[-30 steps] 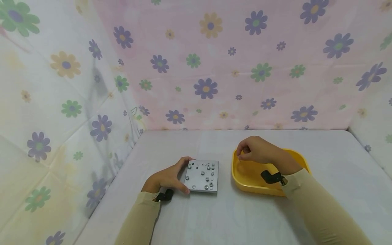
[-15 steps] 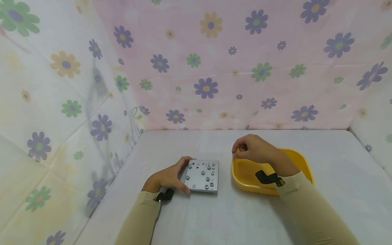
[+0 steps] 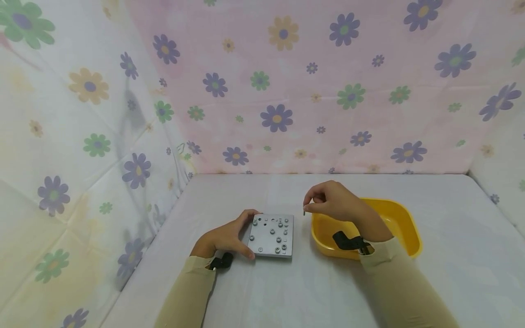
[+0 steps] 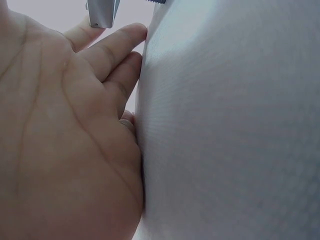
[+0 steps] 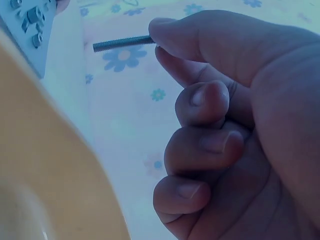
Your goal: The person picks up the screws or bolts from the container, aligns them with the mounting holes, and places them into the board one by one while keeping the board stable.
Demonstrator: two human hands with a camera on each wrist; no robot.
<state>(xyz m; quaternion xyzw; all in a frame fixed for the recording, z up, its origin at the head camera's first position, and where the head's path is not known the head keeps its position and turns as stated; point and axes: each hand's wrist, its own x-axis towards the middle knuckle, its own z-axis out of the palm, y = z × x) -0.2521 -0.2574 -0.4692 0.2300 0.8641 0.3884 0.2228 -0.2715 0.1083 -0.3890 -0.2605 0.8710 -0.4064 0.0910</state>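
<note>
A square silver metal plate (image 3: 265, 241) with several socket-head screws and a few holes in its top lies on the table. My left hand (image 3: 223, 236) holds it by its left side, thumb at the near corner and fingers at the far one. In the left wrist view a corner of the plate (image 4: 102, 14) shows past the fingers. My right hand (image 3: 335, 201) pinches a thin threaded screw (image 5: 122, 43) between thumb and index finger. The screw's shank sticks out and its other end is hidden by the fingertips. In the head view this hand is above the tray's left rim.
A yellow plastic tray (image 3: 334, 252) stands on the right, under my right wrist and forearm. The table (image 3: 279, 291) has a white cover. Flower-patterned cloth walls (image 3: 246, 105) rise behind it and at both sides.
My right hand has moved left from over the tray's inside to just past its left rim, with the screw now showing below the fingertips. The left hand and the plate have stayed put.
</note>
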